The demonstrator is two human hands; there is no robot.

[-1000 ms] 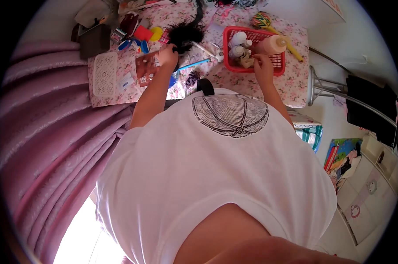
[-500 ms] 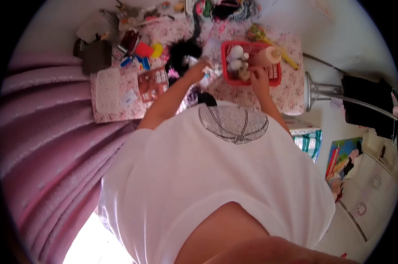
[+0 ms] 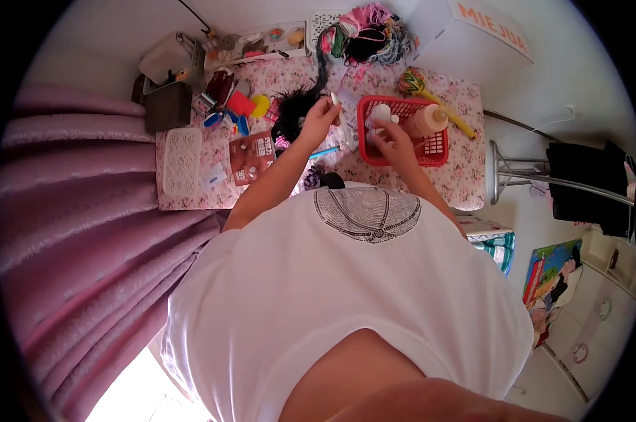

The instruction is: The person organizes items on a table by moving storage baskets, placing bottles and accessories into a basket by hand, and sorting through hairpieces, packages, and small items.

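Observation:
Pinched in my left hand [image 3: 320,121] is a small, slim white-tipped tube [image 3: 335,100], held upright above the middle of the table. My right hand [image 3: 395,143] reaches over the front of a red plastic basket [image 3: 363,151], its fingers curled on a white bottle that they largely cover. Just beyond those fingers, another white bottle [image 3: 380,112] shows inside. A peach-coloured pump bottle [image 3: 427,121] leans in the basket's right part. Left of my left hand lies a fluffy black bundle [image 3: 293,112].
A floral-covered table [image 3: 465,162] carries yarn [image 3: 363,32], a yellow-handled item [image 3: 458,123], a brown printed packet [image 3: 253,158], a white lace-pattern tray [image 3: 182,162] and a dark bin [image 3: 168,107]. A large white box [image 3: 465,42] stands behind. A metal rack [image 3: 529,160] is at right.
My left hand has risen from the tabletop with the white-tipped tube. My right hand has shifted left in the basket, over the white bottles. The view has tilted, showing more of the back.

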